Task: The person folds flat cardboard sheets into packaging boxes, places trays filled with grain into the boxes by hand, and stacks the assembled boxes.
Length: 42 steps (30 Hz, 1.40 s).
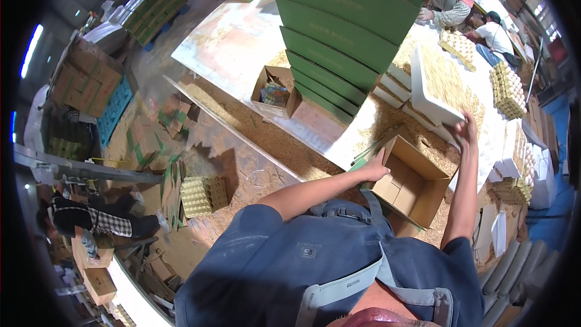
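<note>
My left hand (376, 167) grips the near left rim of an open cardboard box (404, 190), with the thumb over its edge. The box stands tilted in front of my chest, and its visible inside holds nothing. My right hand (464, 130) is at the lower corner of a white foam tray (417, 72) filled with yellowish loose packing material. The fingers are bent at the tray's edge; whether they grip it is unclear. More white foam trays (394, 85) are stacked beneath and beside that one, between the green cartons and the tray at my right hand.
A tall stack of green cartons (336, 22) rises ahead. Beside it stands a small cardboard box (272, 104) with packets inside. Stacked egg trays (506, 91) are at the right. Two people (454, 0) work at the far right; another person (100, 218) is at the left.
</note>
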Each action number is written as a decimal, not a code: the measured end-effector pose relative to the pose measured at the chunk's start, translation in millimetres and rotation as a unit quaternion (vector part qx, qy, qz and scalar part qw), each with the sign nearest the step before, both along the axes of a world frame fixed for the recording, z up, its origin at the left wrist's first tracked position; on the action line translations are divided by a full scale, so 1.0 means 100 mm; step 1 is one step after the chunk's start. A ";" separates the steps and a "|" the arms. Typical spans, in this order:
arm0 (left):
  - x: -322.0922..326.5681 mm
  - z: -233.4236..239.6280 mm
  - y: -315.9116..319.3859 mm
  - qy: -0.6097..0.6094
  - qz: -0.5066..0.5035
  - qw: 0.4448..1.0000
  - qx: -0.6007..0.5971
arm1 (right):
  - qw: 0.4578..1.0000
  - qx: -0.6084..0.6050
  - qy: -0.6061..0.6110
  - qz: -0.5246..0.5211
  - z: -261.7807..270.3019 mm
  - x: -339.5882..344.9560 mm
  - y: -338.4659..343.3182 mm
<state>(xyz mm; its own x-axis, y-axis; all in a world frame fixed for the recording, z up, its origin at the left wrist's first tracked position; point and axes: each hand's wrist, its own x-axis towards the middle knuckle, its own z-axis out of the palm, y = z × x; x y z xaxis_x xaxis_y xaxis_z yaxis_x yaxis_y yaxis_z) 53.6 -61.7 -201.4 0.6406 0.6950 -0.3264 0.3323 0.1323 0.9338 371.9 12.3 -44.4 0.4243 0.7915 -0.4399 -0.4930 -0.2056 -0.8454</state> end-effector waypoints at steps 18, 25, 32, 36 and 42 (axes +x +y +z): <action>-0.01 -0.04 0.15 -0.017 -0.052 0.998 0.036 | 0.960 -0.103 -0.159 0.208 -0.19 1.03 -2.64; -0.05 0.66 0.07 -0.092 -0.079 0.987 -0.105 | 0.921 -0.083 -0.178 0.337 -0.09 0.67 -1.76; -0.16 0.46 0.09 -0.135 -0.047 0.983 -0.111 | 0.859 -0.121 -0.194 0.458 0.13 0.38 -1.45; -0.14 0.49 0.04 -0.042 -0.017 0.988 -0.147 | 0.854 -0.177 -0.225 0.435 0.19 0.13 -1.47; -0.09 0.58 0.07 -0.059 -0.018 0.997 -0.049 | 0.880 -0.155 -0.344 0.288 -0.24 -0.08 -1.55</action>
